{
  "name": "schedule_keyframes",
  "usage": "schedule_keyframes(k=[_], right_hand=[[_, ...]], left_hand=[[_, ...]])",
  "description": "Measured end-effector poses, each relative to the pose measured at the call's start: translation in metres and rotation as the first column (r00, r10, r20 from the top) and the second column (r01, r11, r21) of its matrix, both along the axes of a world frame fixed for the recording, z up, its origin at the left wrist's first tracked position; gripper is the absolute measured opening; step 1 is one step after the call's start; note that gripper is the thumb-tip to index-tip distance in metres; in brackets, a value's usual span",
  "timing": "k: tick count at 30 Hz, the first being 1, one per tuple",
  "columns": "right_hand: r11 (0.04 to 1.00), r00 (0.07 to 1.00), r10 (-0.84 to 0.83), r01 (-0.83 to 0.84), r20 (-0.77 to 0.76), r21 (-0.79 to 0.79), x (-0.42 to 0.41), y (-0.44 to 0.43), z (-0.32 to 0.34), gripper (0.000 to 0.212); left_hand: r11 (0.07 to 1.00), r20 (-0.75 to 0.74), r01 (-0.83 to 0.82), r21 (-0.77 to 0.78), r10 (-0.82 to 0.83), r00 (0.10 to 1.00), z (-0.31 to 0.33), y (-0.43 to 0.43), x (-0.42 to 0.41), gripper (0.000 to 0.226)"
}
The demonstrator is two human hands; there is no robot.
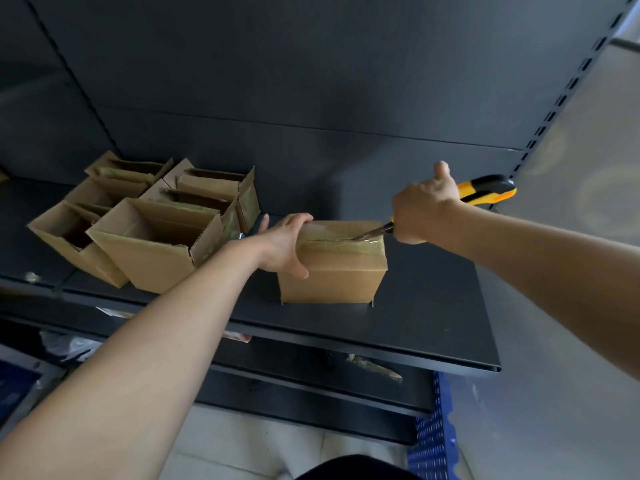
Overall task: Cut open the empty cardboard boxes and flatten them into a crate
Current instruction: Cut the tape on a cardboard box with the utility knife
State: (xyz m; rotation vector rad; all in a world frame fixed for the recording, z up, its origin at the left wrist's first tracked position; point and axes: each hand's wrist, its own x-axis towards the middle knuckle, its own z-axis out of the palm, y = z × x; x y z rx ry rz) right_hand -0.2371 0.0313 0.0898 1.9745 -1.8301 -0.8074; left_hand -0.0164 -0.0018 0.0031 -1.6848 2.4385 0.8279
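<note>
A small taped cardboard box (341, 271) stands on the dark metal shelf (433, 327). My left hand (282, 245) grips its left top edge, fingers over the top and thumb on the front face. My right hand (424, 206) holds a yellow and black utility knife (485, 190). The blade lies in the tape seam on the box's top, near its right end, and the seam is slit to the left of the blade. Several open cardboard boxes (152, 237) stand clustered on the shelf's left part.
A lower shelf (311, 386) carries scraps of tape and plastic. A blue plastic crate (433, 438) shows at the bottom right, below the shelf edge. The shelving's dark back panel (311, 81) rises behind the boxes, with a slotted upright (568, 88) at the right.
</note>
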Motion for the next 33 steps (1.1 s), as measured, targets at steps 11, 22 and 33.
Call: schedule_keyframes(k=[11, 22, 33], right_hand=[[0.943, 0.923, -0.327, 0.331, 0.201, 0.016, -0.087, 0.013, -0.009, 0.013], [0.842, -0.096, -0.46, 0.269, 0.883, 0.468, -0.018, -0.02, -0.049, 0.013], [0.743, -0.1, -0.648, 0.136, 0.755, 0.656, -0.015, -0.013, -0.059, 0.025]], left_hand=[[0.993, 0.139, 0.11, 0.049, -0.116, 0.984, 0.01, -0.016, -0.012, 0.099], [0.707, -0.131, -0.63, -0.321, 0.626, 0.769, 0.0, 0.019, -0.048, 0.063], [0.904, -0.226, -0.426, 0.034, 0.422, 0.878, 0.009, 0.02, -0.051, 0.081]])
